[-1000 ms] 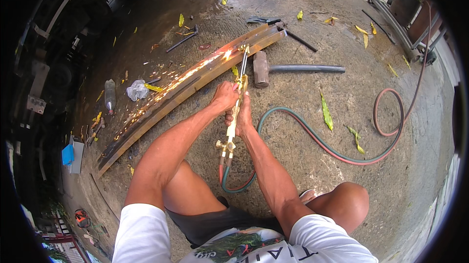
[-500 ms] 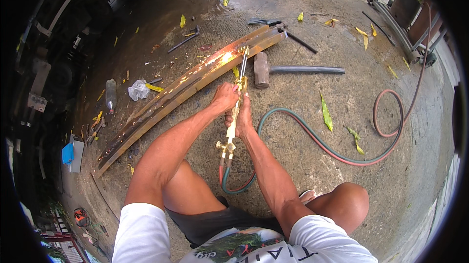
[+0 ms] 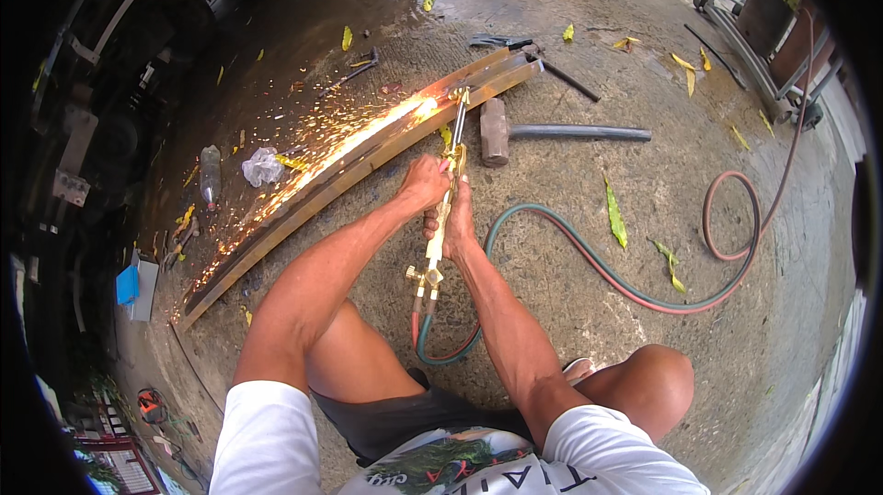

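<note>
I squat on a concrete floor and hold a brass cutting torch [image 3: 440, 219] with both hands. My left hand [image 3: 423, 184] grips its upper body, and my right hand [image 3: 457, 224] wraps the handle just below. The torch tip meets a long curved steel bar [image 3: 340, 168] at a bright glowing spot [image 3: 425, 109]. Orange sparks [image 3: 303, 173] spray leftward along the bar. Green and red hoses [image 3: 589, 265] run from the torch's base and curl off to the right.
A sledgehammer [image 3: 552, 132] lies right of the torch tip. A plastic bottle [image 3: 210, 175] and a crumpled bag [image 3: 262, 166] sit left of the bar. Pliers [image 3: 501, 40], a metal rod [image 3: 570, 79] and yellow leaves are scattered around. A wheeled cart [image 3: 763, 44] stands far right.
The glowing cut spot and torch tip have held roughly the same place on the bar, while the spark spray has grown brighter and longer to the left.
</note>
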A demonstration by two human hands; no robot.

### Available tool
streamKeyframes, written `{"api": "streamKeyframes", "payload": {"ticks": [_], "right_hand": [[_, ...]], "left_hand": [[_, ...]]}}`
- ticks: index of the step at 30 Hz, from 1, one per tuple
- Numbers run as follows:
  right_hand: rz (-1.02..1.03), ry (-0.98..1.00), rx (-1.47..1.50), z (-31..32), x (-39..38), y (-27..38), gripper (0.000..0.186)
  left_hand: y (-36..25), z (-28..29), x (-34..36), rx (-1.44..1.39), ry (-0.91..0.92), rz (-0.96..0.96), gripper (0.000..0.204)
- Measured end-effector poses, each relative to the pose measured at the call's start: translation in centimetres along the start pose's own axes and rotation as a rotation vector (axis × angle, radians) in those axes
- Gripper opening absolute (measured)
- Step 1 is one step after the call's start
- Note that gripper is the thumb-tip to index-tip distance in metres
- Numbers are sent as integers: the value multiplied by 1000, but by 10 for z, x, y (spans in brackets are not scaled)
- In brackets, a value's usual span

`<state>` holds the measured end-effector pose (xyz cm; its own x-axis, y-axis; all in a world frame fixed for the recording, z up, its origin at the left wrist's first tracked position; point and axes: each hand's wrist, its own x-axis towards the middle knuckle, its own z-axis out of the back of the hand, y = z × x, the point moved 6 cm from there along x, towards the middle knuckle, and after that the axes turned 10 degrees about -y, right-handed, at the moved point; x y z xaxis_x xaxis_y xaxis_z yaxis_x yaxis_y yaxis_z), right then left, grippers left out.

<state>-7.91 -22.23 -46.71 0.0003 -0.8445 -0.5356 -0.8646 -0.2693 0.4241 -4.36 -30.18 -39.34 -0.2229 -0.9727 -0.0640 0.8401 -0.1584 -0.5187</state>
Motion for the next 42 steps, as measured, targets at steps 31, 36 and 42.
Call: {"api": "streamKeyframes", "payload": {"ticks": [31,36,42], "right_hand": [[-50,-1,7,-4,-7,-7,68],[-72,19,37,-5,-9,-8,68],[-55,26,77,-7,-7,-8,68]], "left_hand": [[4,8,-6,-38,-67,-74,32],[3,7,-3,30,-35,-61,33],[-1,7,-5,6,-7,-47,31]]}}
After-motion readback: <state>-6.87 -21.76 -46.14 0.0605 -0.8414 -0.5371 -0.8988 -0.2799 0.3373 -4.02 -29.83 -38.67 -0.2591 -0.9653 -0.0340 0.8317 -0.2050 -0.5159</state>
